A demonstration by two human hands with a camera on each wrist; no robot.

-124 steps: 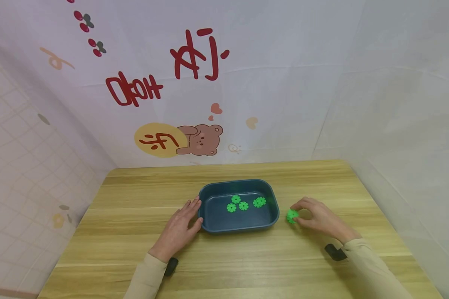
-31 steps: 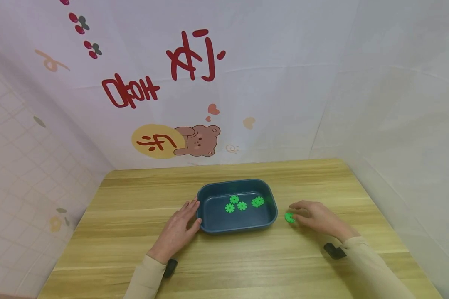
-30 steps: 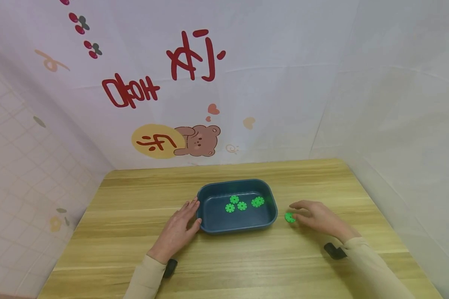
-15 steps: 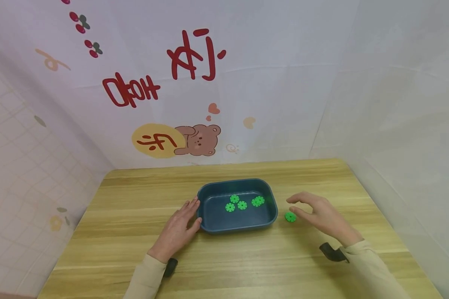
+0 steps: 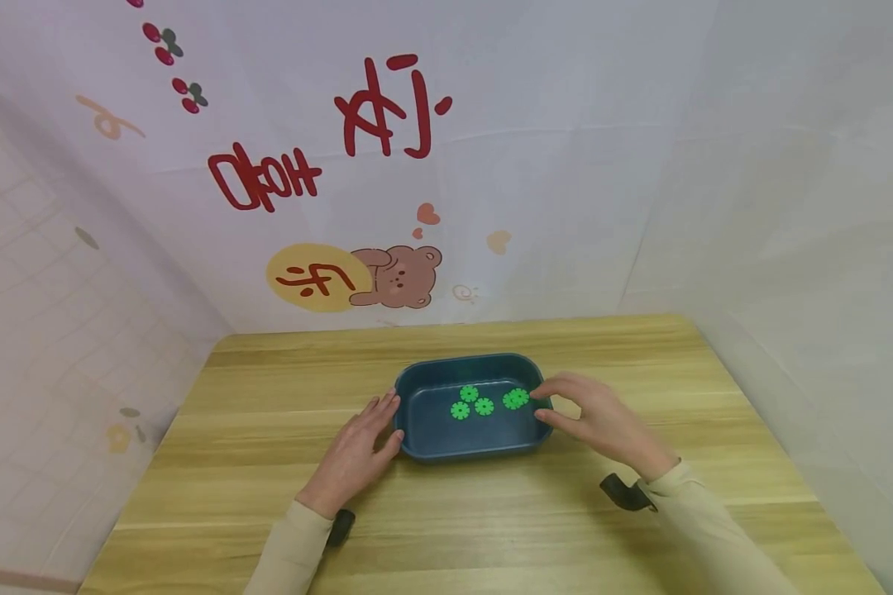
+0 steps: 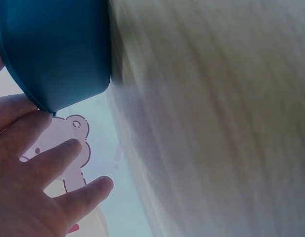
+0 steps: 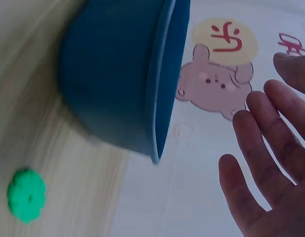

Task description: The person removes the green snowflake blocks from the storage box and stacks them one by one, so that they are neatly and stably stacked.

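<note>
A dark blue rectangular bin point(image 5: 427, 434) stands on the table with several green snowflake building discs point(image 5: 484, 406) lying inside it. My left hand point(image 5: 353, 459) rests against the bin's left end, fingers extended; in the left wrist view fingertips touch the rim. At the opposite end, my right hand point(image 5: 603, 421) is raised over the bin's right rim with nothing between thumb and fingers. The right wrist view shows those fingers spread and slightly bent. One more green disc point(image 7: 26, 196) lies on the table outside the bin; in the head view my right hand hides it.
The wood-grain table point(image 5: 454, 529) runs back to a white printed curtain point(image 5: 565, 165) with a bear picture, and further white cloth closes in both sides. A black wrist mount point(image 5: 625, 493) sticks out under my right forearm.
My right hand lets go of the green disc beside the bin, lifts, and moves left over the bin's right rim. My left hand keeps its place on the bin.
</note>
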